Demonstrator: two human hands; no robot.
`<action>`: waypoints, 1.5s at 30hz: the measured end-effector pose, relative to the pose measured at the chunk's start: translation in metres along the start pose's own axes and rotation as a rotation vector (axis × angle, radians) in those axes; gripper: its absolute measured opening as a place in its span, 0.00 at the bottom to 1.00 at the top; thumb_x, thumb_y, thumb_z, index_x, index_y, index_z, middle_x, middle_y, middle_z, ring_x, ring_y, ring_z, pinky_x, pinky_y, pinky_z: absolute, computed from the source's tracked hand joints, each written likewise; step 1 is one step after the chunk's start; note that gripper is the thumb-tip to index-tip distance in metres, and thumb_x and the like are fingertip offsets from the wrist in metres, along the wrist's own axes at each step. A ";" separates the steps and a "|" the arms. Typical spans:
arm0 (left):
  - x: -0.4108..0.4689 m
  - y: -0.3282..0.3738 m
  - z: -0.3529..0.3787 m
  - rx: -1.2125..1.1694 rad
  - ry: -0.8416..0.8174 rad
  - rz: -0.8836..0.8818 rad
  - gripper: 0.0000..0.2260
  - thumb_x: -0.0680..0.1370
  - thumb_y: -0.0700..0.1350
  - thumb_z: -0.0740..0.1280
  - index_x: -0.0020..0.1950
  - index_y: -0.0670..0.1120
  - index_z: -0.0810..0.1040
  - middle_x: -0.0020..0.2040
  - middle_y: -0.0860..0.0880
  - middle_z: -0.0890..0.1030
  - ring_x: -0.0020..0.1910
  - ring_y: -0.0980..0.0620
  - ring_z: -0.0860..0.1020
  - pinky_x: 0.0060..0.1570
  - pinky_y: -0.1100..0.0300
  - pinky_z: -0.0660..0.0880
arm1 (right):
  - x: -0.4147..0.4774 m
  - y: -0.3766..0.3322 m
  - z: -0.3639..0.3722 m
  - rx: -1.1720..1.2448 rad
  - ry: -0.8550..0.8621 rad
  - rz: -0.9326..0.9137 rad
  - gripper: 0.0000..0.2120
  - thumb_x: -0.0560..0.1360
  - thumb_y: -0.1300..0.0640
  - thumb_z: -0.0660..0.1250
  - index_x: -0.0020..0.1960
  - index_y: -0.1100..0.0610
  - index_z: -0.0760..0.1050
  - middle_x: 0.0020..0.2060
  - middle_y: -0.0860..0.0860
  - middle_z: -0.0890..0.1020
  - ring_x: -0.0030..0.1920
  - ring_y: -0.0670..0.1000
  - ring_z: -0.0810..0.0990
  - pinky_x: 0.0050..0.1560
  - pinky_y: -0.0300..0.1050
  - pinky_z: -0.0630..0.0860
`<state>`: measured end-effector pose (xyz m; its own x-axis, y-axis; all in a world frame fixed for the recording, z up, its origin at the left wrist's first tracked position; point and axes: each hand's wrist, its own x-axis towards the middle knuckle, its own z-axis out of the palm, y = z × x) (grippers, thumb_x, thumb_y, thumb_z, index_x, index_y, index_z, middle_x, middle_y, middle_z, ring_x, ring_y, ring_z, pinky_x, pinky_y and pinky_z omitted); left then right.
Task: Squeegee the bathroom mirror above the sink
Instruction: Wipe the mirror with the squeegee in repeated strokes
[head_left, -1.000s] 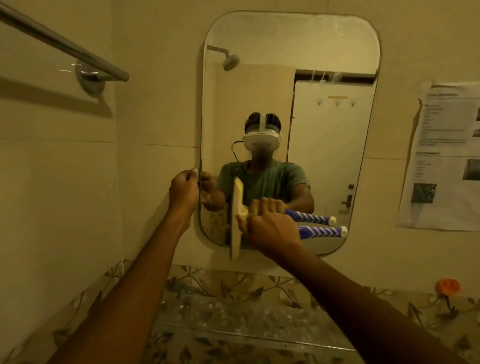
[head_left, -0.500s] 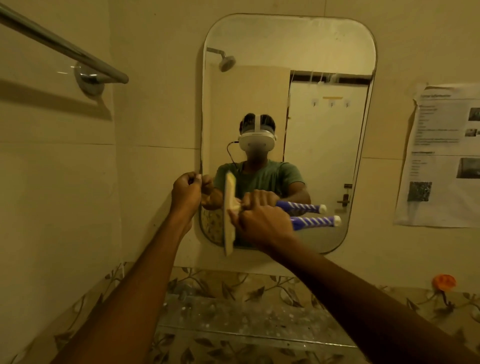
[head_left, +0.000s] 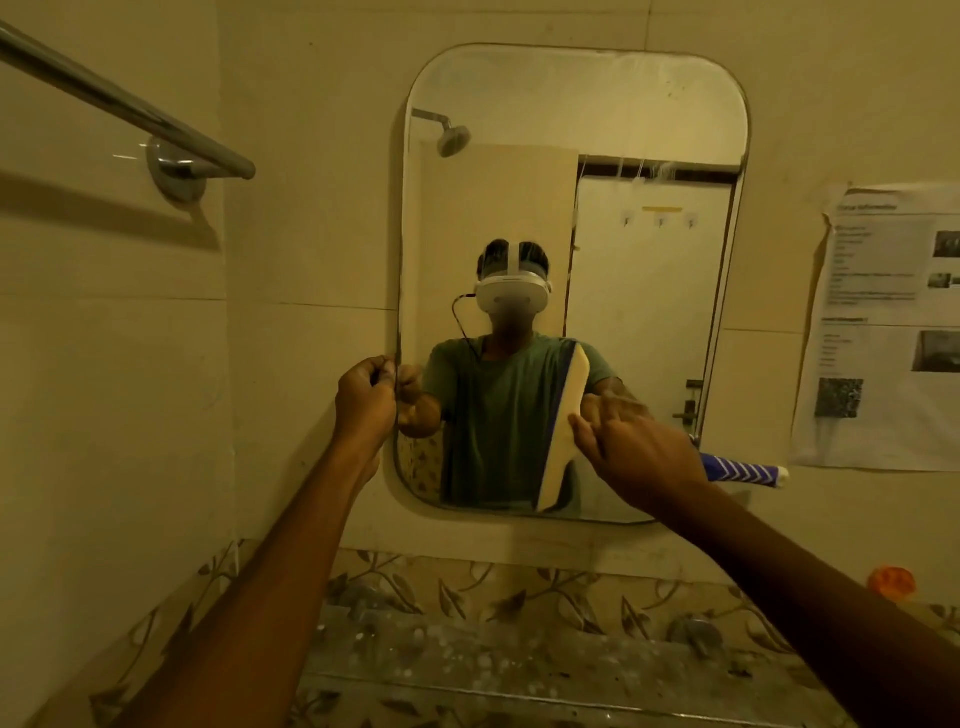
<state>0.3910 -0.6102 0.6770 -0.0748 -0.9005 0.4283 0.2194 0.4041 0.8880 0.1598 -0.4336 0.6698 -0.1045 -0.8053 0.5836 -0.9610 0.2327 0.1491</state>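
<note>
Bathroom mirror edge pinched by my left hand; my blurred right hand seemingly grips the squeegee, whose blade left of it may tilt and streak.

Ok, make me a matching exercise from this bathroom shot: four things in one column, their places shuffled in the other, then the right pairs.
Things
1. squeegee
2. towel bar
3. printed sheet
4. left hand

Places
A. on the wall right of the mirror
B. gripping the mirror's left edge
C. on the side wall, upper left
D. in the right hand, at the mirror's lower right

Pairs: 1-D, 2-C, 3-A, 4-B
</note>
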 end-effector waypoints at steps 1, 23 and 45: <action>-0.001 0.002 0.000 -0.003 0.000 0.002 0.12 0.83 0.45 0.58 0.58 0.42 0.78 0.51 0.42 0.84 0.51 0.44 0.83 0.51 0.40 0.80 | -0.001 -0.004 -0.003 -0.013 -0.021 0.005 0.23 0.82 0.41 0.42 0.63 0.52 0.68 0.51 0.51 0.76 0.43 0.47 0.77 0.38 0.43 0.74; 0.003 0.027 -0.013 0.140 -0.045 0.022 0.11 0.82 0.46 0.59 0.44 0.49 0.79 0.43 0.45 0.82 0.45 0.45 0.81 0.48 0.48 0.81 | 0.001 -0.008 -0.010 -0.051 -0.007 0.035 0.28 0.80 0.38 0.39 0.60 0.55 0.68 0.48 0.53 0.77 0.40 0.47 0.74 0.34 0.40 0.70; 0.017 0.067 0.006 0.037 0.046 0.056 0.14 0.81 0.50 0.59 0.41 0.48 0.80 0.43 0.44 0.82 0.52 0.38 0.81 0.53 0.41 0.79 | 0.038 0.020 -0.050 0.007 0.093 0.004 0.21 0.82 0.40 0.44 0.57 0.50 0.71 0.51 0.48 0.77 0.46 0.47 0.78 0.45 0.48 0.81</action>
<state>0.3984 -0.5971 0.7444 -0.0182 -0.8823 0.4703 0.1861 0.4592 0.8686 0.1491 -0.4327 0.7348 -0.0843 -0.7500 0.6560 -0.9626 0.2314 0.1409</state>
